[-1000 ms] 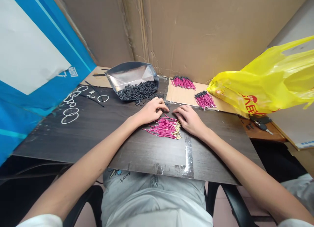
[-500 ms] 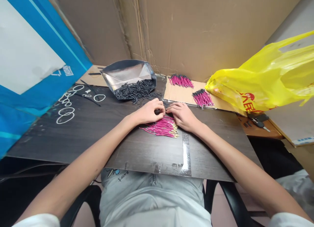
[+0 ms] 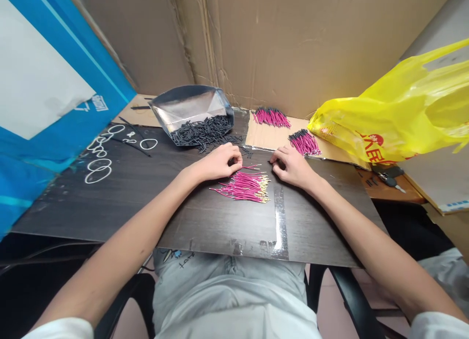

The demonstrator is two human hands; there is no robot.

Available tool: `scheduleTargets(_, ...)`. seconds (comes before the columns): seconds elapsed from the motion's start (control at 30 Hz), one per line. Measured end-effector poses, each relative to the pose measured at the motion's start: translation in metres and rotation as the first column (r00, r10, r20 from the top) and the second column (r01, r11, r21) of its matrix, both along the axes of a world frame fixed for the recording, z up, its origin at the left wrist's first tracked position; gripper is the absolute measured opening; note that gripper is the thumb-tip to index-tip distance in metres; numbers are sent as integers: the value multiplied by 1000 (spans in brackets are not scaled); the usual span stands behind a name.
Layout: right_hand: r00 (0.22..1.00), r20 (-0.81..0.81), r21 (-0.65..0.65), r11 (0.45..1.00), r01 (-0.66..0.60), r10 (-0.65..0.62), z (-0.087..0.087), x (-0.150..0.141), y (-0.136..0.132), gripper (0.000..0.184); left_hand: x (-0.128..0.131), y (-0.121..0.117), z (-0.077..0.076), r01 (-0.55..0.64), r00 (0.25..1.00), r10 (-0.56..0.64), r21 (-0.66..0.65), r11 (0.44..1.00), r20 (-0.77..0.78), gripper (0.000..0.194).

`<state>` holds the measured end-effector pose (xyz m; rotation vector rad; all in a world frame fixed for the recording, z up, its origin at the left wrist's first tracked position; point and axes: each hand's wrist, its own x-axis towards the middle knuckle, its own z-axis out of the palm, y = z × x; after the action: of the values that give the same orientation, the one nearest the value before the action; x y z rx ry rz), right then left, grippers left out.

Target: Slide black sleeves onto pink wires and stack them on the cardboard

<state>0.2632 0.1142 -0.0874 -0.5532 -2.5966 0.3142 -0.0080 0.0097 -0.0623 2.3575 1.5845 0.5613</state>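
Note:
A flat bunch of pinkish-red wires [image 3: 244, 186] with gold-coloured tips on the right lies on the dark table. Just above its left part, my left hand [image 3: 221, 161] is closed in a pinch. Red wire [image 3: 251, 167] with pale ends sticks out to the right from its fingertips. My right hand [image 3: 292, 166] is to the right of the bunch, thumb and fingers drawn together. At its fingertips shows a small dark piece, seemingly a black tube [image 3: 270, 161]. Behind my left hand, an open silvery bag [image 3: 190, 102] holds many short black tubes [image 3: 205, 131], some spilled in front.
Two bundles of red wires with black ends [image 3: 271, 117] lie on a cardboard sheet [image 3: 256, 136] at the back. A yellow plastic bag [image 3: 384, 119] stands at the right, keys [image 3: 390, 181] below it. White rings [image 3: 98, 171] lie at the left. A cardboard wall [image 3: 293, 46] closes the back.
My hands have moved apart: the right one shifted to the right, away from the left. Red wire now shows extending from the left fingertips.

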Motion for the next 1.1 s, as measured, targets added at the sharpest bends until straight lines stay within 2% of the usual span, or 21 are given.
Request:
scheduleTargets(0.07,1000,-14,-16,1000,19,-19,-2,-2,-1,16,2,-1,-1,1,1000,-2,22,1000,29,13)
scheduleTargets(0.2,996,-18,-16,996,84,-84,-7,-6,-1,8,12,0,-5,9,997,-14,58,998,80,11)
scheduleTargets(0.47,990,67,56,991,123,-126,-12,-17,-5,13,27,10,-12,-60,998,60,42,997,-1,16)
scheduleTargets(0.67,1000,-10,-48,999,14,-14,-10,-22,-17,12,28,9,-15,-96,994,98,34,995,-50,16)
scheduleTargets(0.9,990,-141,-117,992,-38,21,-4,-24,-30,11,25,3,-8,-118,991,117,18,993,61,17)
scheduleTargets(1.1,984,-173,-155,985,-75,48,0,-23,-31,12,28,-1,-3,-61,992,56,38,997,109,16)
